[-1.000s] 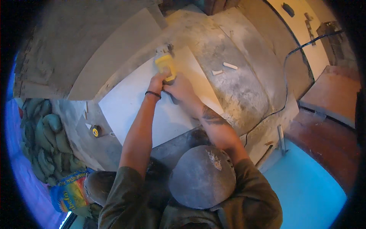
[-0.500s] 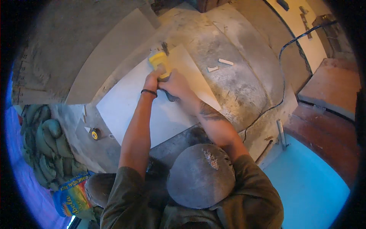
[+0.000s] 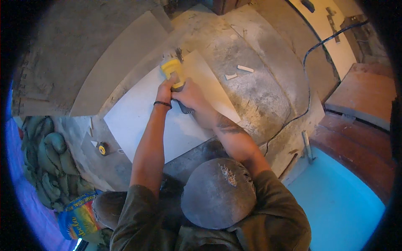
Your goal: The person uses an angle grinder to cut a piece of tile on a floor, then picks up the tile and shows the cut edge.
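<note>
A yellow and dark corded power tool (image 3: pixel 169 66), which looks like an angle grinder, rests over the far corner of a large white tile (image 3: pixel 140 104). My left hand (image 3: pixel 166 88) is wrapped round its yellow body, thumb on top. Just behind it, my right hand (image 3: pixel 191 98) grips the darker rear part. Both arms reach straight out over the tile. The tool's working end is blurred by dust, so I cannot make out its disc. My dusty grey knee (image 3: pixel 218 194) is close to the tile's near edge.
Two white offcuts (image 3: pixel 245 68) lie right of the tile. A black cord (image 3: pixel 307 79) curves along the right. A yellow-black tape measure (image 3: pixel 103 148) sits left, near piled green bags (image 3: pixel 54 163). A long grey slab (image 3: pixel 117 62) lies far left; a light-blue surface (image 3: pixel 343 192) lies lower right.
The tool has shifted very slightly left along with both hands, while the whole view has moved a little. My grip on it is the same.
</note>
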Demonstrator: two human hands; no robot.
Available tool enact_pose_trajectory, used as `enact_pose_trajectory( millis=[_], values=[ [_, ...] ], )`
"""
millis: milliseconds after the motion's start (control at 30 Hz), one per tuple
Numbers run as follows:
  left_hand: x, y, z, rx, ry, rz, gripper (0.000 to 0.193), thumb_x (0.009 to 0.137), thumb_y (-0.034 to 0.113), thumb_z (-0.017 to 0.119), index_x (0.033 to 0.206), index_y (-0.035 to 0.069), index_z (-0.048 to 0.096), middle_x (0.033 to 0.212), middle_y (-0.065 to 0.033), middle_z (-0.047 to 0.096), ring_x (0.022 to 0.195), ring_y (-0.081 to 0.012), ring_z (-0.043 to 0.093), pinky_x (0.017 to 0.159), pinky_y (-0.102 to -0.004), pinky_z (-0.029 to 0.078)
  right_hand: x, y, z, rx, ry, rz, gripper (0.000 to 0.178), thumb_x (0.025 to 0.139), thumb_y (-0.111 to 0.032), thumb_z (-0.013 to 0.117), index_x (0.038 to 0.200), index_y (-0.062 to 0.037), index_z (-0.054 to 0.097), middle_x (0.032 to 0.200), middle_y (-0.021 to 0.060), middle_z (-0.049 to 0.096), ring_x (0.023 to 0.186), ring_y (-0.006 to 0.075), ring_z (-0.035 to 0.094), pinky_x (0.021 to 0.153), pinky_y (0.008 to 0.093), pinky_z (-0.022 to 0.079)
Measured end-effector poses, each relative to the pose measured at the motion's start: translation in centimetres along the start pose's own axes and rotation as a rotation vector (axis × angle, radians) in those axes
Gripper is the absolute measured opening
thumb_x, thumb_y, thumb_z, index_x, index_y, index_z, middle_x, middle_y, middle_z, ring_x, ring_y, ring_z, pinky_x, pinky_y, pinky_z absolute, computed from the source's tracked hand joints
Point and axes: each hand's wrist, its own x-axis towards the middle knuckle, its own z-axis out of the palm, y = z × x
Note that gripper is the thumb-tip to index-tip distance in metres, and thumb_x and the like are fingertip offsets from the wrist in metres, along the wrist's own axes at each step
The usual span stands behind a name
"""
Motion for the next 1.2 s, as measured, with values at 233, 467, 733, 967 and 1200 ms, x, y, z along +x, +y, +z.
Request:
enact_pose_trajectory(
  millis=[233, 467, 733, 967, 1200],
  values=[
    [-0.7, -0.2, 0.4, 0.009, 0.029, 0.029, 0.048, 0.096, 0.038, 0.067, 0.122, -0.002, 0.063, 0.114, -0.0082, 0.068, 0.101, -0.0174, 0.065, 0.089, -0.0319, 0.052, -0.5, -0.3, -0.1, 0.051, -0.063, 0.08, 0.073, 0.067, -0.034, 0.085, 0.119, 0.006, 0.054, 0.107, 0.022, 0.07, 0.099, 0.0323, 0.07, 0.083, 0.0406, 0.056],
    [0.2, 0.6, -0.1, -0.058, -0.025, -0.006, 0.047, 0.096, 0.038, 0.069, 0.12, -0.002, 0.064, 0.109, -0.0073, 0.069, 0.096, -0.0172, 0.067, 0.084, -0.0323, 0.053, -0.1, -0.6, 1.1, 0.04, 0.001, 0.065, 0.075, 0.067, -0.046, 0.082, 0.116, 0.0035, 0.053, 0.102, 0.0246, 0.07, 0.099, 0.0415, 0.069, 0.085, 0.0467, 0.055],
    [0.6, 1.6, 0.2, -0.077, -0.036, -0.075, 0.044, 0.098, 0.038, 0.066, 0.119, -0.001, 0.063, 0.11, -0.0094, 0.07, 0.096, -0.0194, 0.068, 0.086, -0.034, 0.055, 0.6, -0.9, 1.0, 0.081, 0.003, 0.108, 0.07, 0.066, -0.041, 0.086, 0.111, 0.0052, 0.059, 0.101, 0.0232, 0.071, 0.096, 0.0353, 0.072, 0.083, 0.0419, 0.056],
    [0.6, 2.0, 0.0, -0.039, -0.045, -0.085, 0.043, 0.1, 0.037, 0.065, 0.119, -0.001, 0.063, 0.11, -0.0096, 0.07, 0.097, -0.0195, 0.068, 0.086, -0.034, 0.054, 0.3, -1.6, 0.6, 0.042, 0.008, 0.124, 0.072, 0.066, -0.046, 0.085, 0.109, 0.0046, 0.059, 0.099, 0.0237, 0.071, 0.096, 0.0375, 0.071, 0.083, 0.0435, 0.056],
    [0.1, 2.0, 0.1, -0.04, -0.054, -0.076, 0.041, 0.101, 0.036, 0.063, 0.126, 0.003, 0.062, 0.115, -0.0079, 0.07, 0.104, -0.02, 0.068, 0.091, -0.0346, 0.053, -0.2, -1.5, 0.6, 0.063, 0.008, 0.089, 0.074, 0.065, -0.047, 0.084, 0.109, 0.0058, 0.056, 0.097, 0.0243, 0.07, 0.095, 0.0391, 0.07, 0.082, 0.0445, 0.055]
  ],
)
